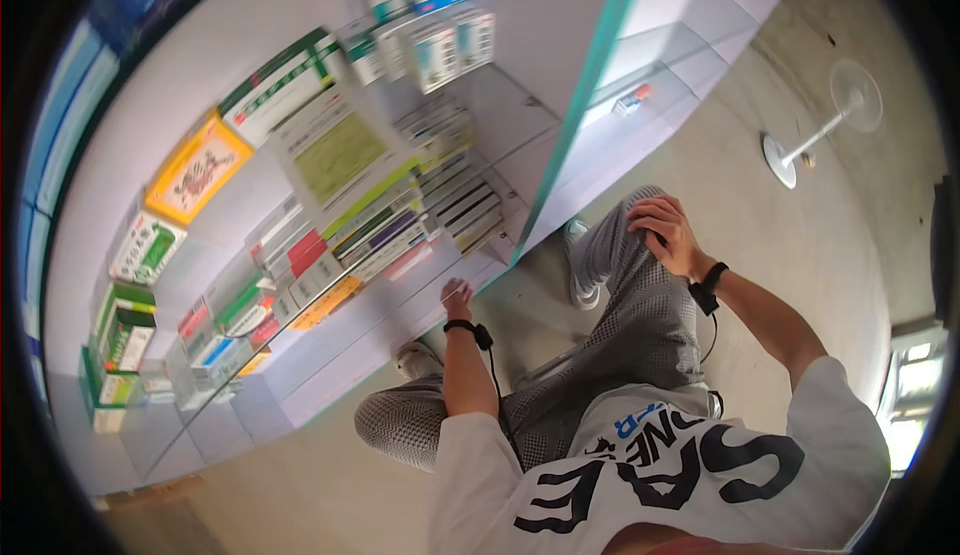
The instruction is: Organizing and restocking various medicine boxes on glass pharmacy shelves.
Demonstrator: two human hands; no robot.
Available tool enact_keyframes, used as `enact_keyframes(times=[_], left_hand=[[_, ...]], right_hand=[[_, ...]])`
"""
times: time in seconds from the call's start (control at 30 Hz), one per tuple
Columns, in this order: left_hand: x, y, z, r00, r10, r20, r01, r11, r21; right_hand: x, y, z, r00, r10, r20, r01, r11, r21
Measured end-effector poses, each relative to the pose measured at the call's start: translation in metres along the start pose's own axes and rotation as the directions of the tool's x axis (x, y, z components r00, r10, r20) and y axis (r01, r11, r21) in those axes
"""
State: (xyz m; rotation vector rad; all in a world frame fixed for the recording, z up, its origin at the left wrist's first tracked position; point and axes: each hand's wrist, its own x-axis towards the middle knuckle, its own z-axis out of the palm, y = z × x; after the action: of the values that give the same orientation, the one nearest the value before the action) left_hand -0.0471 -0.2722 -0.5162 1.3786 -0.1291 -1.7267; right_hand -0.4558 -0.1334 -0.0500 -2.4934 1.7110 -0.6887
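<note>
My left hand (457,298) is at the front lower edge of a lit display cabinet, close to its bottom ledge (375,337). It is small and blurred, so whether its fingers hold anything cannot be made out. My right hand (667,236) rests over my bent right knee, holding nothing, with its fingers slightly spread. Behind the left hand, stacks of flat medicine boxes (382,229) fill the glass shelf. A large box with a green panel (341,154) stands above them. A yellow box (199,169) and a white-and-green box (148,247) are farther left.
The cabinet's greenish glass edge (577,105) runs upright just right of the left hand. Beyond it, another shelf unit holds a small box (631,100). A white pedestal fan (781,161) stands on the concrete floor at the right. My legs are folded close before the cabinet.
</note>
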Motion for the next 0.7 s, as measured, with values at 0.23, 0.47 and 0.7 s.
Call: enact_keyframes(times=[0.23, 0.47, 0.7], left_hand=[[-0.023, -0.049, 0.021, 0.738, -0.338, 0.584, 0.145, 0.925, 0.352], [-0.198, 0.013, 0.176, 0.717, -0.125, 0.686, -0.58, 0.439, 0.686], [-0.344, 0.093, 0.245, 0.423, 0.118, 0.898, -0.905, 0.002, 0.426]], right_hand=[[-0.038, 0.02, -0.013, 0.992, 0.017, -0.128, -0.003, 0.994, 0.105], [-0.094, 0.045, -0.02, 0.976, 0.083, -0.201, -0.039, 0.976, 0.212], [-0.119, 0.054, -0.026, 0.915, 0.267, -0.304, -0.131, 0.907, 0.401]])
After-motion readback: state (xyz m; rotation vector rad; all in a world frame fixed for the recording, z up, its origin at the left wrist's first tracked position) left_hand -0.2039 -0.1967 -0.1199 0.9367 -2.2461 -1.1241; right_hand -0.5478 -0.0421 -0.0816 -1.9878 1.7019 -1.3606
